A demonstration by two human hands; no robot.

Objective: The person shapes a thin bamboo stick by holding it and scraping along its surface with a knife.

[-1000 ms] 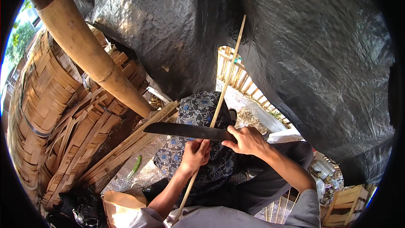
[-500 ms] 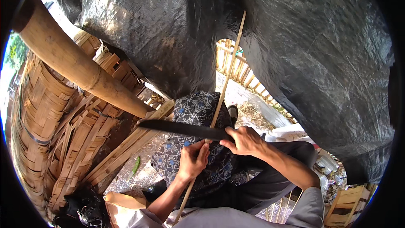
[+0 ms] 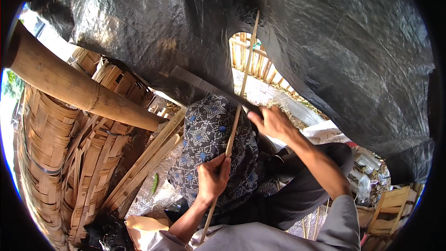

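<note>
My left hand (image 3: 213, 176) pinches a long thin bamboo strip (image 3: 238, 114), which slants from my lap up toward the black sheet. In my right hand (image 3: 274, 123) is the handle of a machete (image 3: 204, 85), its dark blade pointing to the upper left. The blade crosses the strip well above my left hand and appears to touch it. Beneath the strip, a dark patterned cloth (image 3: 204, 130) with white and blue motifs covers my raised knee. My right hand is closed round the handle, so most of the grip is hidden.
A thick bamboo pole (image 3: 88, 94) slopes in from the left, above stacked woven bamboo (image 3: 44, 144). Black plastic sheeting (image 3: 344, 56) hangs across the far side. Split bamboo lengths (image 3: 146, 167) lean beside my knee. Clear plastic bottles (image 3: 362, 181) and a wooden crate (image 3: 392, 209) stand at right.
My right hand has moved the machete away from my left hand, farther up the strip, and the blade now tilts more steeply. My left hand keeps its hold. The view has shifted slightly.
</note>
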